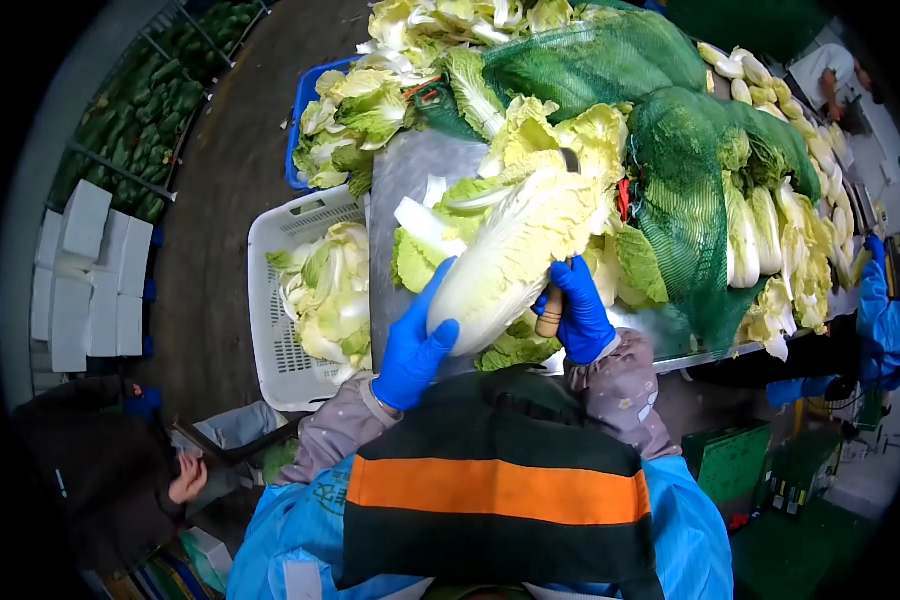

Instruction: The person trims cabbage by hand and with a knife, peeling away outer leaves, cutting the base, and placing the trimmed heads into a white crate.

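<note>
My left hand, in a blue glove, is wrapped round the base of a trimmed napa cabbage. The cabbage is pale and tilted, its leafy end up and to the right. My right hand, also blue-gloved, grips the wooden handle of a knife by the cabbage's right side; most of the blade is hidden behind the cabbage. Loose outer leaves lie under and around the cabbage on a metal table.
A white basket with leaves stands left of the table, a blue crate behind it. Green mesh sacks and trimmed cabbages cover the right side. White boxes are stacked far left. Other people are at both sides.
</note>
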### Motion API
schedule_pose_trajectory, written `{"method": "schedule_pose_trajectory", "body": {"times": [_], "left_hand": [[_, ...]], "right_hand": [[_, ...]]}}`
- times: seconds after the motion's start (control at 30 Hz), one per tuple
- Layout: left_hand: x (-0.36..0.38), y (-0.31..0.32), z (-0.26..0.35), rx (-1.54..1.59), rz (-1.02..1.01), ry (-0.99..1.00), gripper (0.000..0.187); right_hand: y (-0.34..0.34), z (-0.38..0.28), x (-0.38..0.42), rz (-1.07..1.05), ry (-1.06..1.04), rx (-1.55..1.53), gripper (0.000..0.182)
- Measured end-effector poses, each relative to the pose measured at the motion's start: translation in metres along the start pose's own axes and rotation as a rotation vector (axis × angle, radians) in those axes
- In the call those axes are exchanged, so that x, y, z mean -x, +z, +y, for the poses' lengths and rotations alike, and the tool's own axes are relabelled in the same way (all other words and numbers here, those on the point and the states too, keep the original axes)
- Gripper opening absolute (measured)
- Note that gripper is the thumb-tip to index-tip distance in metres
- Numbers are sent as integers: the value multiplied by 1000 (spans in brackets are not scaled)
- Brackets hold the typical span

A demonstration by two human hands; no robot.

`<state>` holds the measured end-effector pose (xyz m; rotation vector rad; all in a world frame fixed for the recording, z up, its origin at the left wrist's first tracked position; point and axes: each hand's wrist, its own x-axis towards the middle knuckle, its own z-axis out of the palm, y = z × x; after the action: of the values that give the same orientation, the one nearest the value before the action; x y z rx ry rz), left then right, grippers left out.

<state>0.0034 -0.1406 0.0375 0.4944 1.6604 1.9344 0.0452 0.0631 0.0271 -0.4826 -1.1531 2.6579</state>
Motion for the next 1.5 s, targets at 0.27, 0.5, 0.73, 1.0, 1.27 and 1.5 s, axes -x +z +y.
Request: {"method": "schedule_pose_trajectory", "body": {"times": [0.27,0.5,0.73,1.0,1.27,1.5], "left_hand": [[5,-24,-22,-108,6,-212,58],[0,-20,-13,556,-1,-323,73],[-9,-16,-24,892,-49,-217,57],[-20,-1,-20,855,-18,-431,72],[-57,-9,12,792,82,-42,67],[-73,-15,-79,158,122,-573,47]], "right_hand": [[-28,13,-3,-188,139,121,48],[0,16,7,-82,241,-508,56],[6,7,15,-349,139,-5,74],[0,24,48,-58,271,153,55],[-66,14,31,-42,223,-486,61],[-191,-177,6,298,-363,-437,22]]}}
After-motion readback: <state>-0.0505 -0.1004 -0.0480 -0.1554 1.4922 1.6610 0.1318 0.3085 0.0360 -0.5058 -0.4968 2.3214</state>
